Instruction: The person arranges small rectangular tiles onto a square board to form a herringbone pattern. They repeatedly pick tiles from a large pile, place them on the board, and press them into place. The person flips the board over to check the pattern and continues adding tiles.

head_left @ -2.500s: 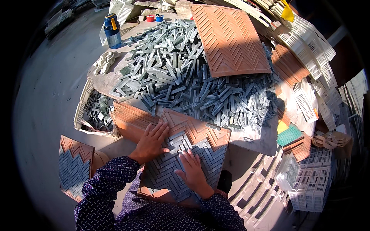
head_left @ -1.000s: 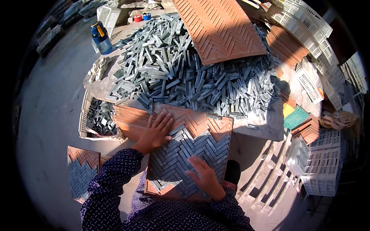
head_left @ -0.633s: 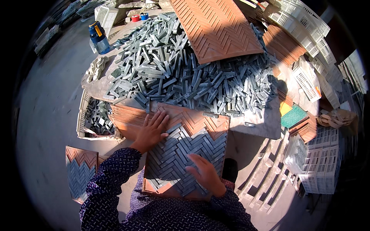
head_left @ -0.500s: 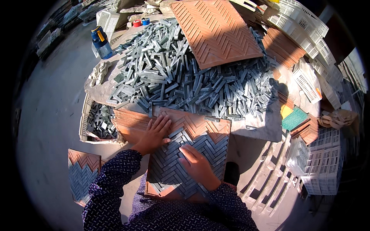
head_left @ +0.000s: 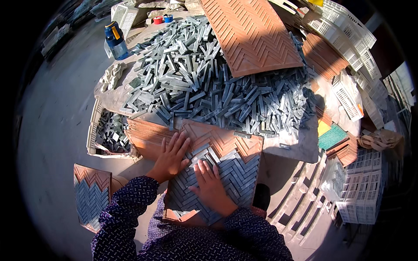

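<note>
In front of me a terracotta-coloured herringbone tray [head_left: 204, 130] leans against the table edge, largely filled with grey stone strips [head_left: 239, 174]. Across its upper left edge lies my left hand [head_left: 170, 158], fingers stretched out and spread. My right hand [head_left: 210, 187] rests flat on the strips in the middle, its fingers extended and a little apart. Neither hand grips a strip that I can see. Bare grooves show along the tray's upper part and at its lower left corner. Beyond the tray, a large heap of loose grey strips [head_left: 191, 82] covers the table.
Another herringbone tray [head_left: 239, 39] lies on the heap. Stacked trays [head_left: 150, 137] sit left of my work. A crate [head_left: 92, 130] holds stone pieces; a partly filled tray [head_left: 91, 195] stands below. A blue bottle [head_left: 116, 43] is far left. Right are a pallet [head_left: 296, 195] and white crates [head_left: 359, 191].
My right hand has moved slightly left and its fingers now lie flatter on the strips. My left hand's fingers have spread at the tray's left edge. The view has shifted slightly.
</note>
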`<state>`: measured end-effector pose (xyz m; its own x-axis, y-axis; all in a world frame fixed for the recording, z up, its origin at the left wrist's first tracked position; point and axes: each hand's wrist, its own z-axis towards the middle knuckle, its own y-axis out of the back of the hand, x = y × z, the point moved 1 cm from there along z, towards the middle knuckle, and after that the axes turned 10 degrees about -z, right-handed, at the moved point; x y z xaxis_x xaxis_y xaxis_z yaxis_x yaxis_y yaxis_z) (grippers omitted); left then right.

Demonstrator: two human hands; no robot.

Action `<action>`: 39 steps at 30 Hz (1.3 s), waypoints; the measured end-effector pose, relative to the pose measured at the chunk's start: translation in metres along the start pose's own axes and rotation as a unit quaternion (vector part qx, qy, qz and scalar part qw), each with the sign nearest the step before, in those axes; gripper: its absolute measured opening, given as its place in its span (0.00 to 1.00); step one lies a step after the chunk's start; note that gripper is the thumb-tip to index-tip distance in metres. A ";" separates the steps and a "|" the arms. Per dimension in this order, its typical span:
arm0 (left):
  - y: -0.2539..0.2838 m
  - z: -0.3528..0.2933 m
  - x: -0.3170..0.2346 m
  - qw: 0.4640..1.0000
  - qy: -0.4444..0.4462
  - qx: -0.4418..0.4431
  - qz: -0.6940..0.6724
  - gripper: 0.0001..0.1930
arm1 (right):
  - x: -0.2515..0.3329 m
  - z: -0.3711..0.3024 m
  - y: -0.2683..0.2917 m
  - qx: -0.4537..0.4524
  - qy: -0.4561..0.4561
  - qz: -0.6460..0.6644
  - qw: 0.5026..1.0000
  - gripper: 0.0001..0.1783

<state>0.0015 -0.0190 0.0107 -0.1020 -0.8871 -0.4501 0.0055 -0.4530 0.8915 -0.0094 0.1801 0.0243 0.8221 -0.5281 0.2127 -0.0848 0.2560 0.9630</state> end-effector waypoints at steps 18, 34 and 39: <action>0.001 0.000 -0.015 0.996 0.048 -0.074 -0.018 0.36 | -0.025 0.024 0.010 -0.046 0.003 0.046 0.998 0.33; -0.021 0.028 -0.024 0.958 -0.049 -0.210 -0.188 0.13 | -0.051 0.024 0.008 -0.082 -0.122 0.003 0.989 0.08; -0.024 0.039 -0.024 0.968 -0.015 -0.199 -0.155 0.09 | -0.051 0.026 0.009 -0.060 -0.156 0.006 0.986 0.08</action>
<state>-0.0353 0.0161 0.0022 -0.1894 -0.7028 -0.6857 0.3516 -0.7006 0.6210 -0.0671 0.1881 0.0262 0.6069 -0.7427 0.2828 -0.0108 0.3481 0.9374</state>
